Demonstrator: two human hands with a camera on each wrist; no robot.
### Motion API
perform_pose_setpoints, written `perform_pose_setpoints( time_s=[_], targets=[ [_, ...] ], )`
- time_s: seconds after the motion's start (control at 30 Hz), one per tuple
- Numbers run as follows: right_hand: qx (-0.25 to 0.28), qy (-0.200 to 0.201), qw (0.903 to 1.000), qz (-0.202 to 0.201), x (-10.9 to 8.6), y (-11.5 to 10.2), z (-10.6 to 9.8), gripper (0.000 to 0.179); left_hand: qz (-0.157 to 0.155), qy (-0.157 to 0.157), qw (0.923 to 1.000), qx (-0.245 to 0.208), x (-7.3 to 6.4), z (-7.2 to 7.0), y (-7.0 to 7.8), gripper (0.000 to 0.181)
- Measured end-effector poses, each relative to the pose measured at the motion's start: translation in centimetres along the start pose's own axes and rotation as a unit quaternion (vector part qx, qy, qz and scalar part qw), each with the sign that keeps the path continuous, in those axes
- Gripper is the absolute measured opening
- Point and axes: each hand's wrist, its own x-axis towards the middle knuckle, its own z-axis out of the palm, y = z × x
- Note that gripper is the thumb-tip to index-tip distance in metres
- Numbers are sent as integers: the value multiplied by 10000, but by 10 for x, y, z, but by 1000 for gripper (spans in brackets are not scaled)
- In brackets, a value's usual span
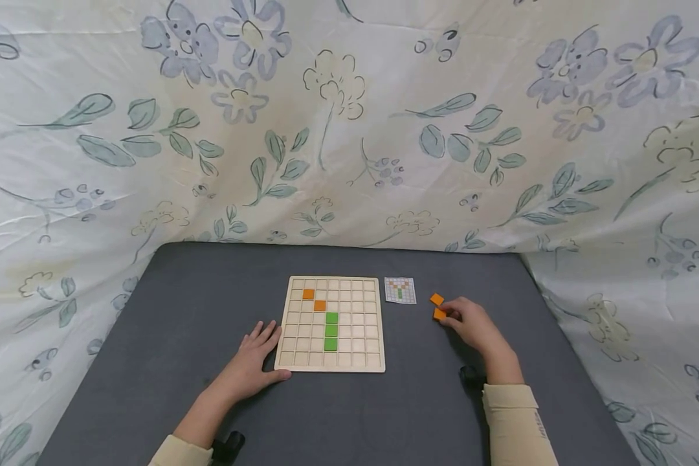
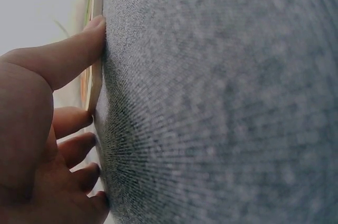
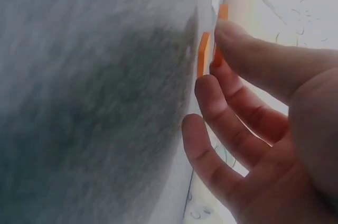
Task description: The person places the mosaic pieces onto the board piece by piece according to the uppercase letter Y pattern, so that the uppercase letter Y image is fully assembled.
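A square wooden grid board (image 1: 355,357) lies on the table, its edge (image 2: 94,89) showing in the left wrist view. Two orange tiles (image 1: 308,294) step diagonally down toward a column of three green tiles (image 1: 331,330). My left hand (image 1: 249,364) rests at the board's lower left corner, thumb along the near edge, fingers spread beside the left side. Right of the board, my right hand (image 1: 474,325) pinches an orange tile (image 3: 224,12) between thumb and fingertip. Another orange tile (image 1: 437,299) lies on the table close by.
A small card (image 1: 400,291) printed with a coloured grid pattern lies just right of the board's upper corner. Dark grey cloth covers the table (image 1: 349,421). Floral fabric (image 1: 349,142) hangs behind and along both sides.
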Motion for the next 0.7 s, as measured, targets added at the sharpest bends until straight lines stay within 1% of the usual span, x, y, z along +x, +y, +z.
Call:
perform_pose_setpoints(
  time_s=[0.2,0.37,0.5,0.7],
  targets=[
    [-1,202,9995,-255,5,-9,0,30,4,38,10000,41,2,2,2,100],
    [88,307,9983,-494,11,-19,5,29,14,95,10000,8,2,3,3,100],
    [104,351,9969,-698,16,-27,10,28,-59,69,9999,51,1,5,2,100],
    [137,307,9968,-722,21,-42,15,27,-147,57,9998,96,-1,5,3,101]
  ],
)
